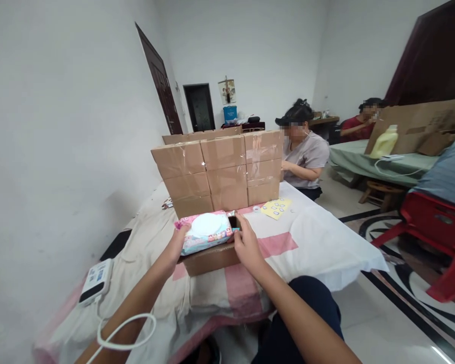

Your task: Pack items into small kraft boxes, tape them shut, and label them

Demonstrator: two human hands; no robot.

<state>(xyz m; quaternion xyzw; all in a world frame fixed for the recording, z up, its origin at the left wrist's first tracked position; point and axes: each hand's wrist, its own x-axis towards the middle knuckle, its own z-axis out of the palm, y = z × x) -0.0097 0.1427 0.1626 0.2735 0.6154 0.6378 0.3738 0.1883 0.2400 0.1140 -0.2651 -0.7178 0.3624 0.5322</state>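
Over the open box (212, 262), the wipes pack (208, 231), probably soft, slick and light, suits holding by both ends; the left hand (175, 247) grips one, the right hand's (247, 246) hold being unclear.

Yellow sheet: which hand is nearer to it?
Right. The right hand, at the right end of the open box, is left of the yellow sheet, on its near side; the left hand has its grip on the left end of the wipes pack, farther left.
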